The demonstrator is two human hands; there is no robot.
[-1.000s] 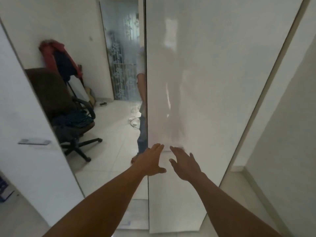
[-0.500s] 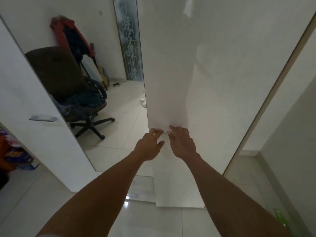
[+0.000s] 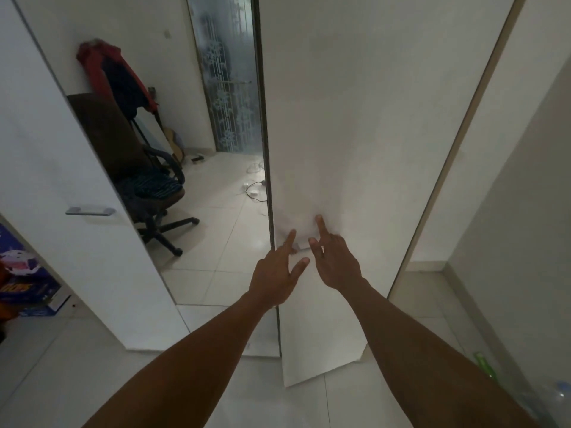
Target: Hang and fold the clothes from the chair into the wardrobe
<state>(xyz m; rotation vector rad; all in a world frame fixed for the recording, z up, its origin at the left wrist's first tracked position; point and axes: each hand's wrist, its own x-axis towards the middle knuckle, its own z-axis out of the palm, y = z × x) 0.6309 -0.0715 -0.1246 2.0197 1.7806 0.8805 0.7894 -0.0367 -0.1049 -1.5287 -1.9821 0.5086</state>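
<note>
Reaching at the white wardrobe door [image 3: 355, 134], both hands are spread with straight fingers and grasp nothing. The left hand [image 3: 273, 274] and right hand [image 3: 335, 265] lie side by side, fingertips on or almost on the panel. The small metal handle [image 3: 301, 248] shows between them, just beyond the thumbs, its long axis horizontal. It sits close to the door's left edge, beside the mirror panel [image 3: 222, 211]. Both hands look equally near it, and opening the door probably calls for fingers hooked behind that bar and drawn back toward the person. The clothes are well apart from the hands (seen only as a reflection, so likely behind the person). A striped garment [image 3: 151, 186] lies on the seat of the office chair [image 3: 105, 134], and red and dark garments [image 3: 114, 75] hang above its backrest.
</note>
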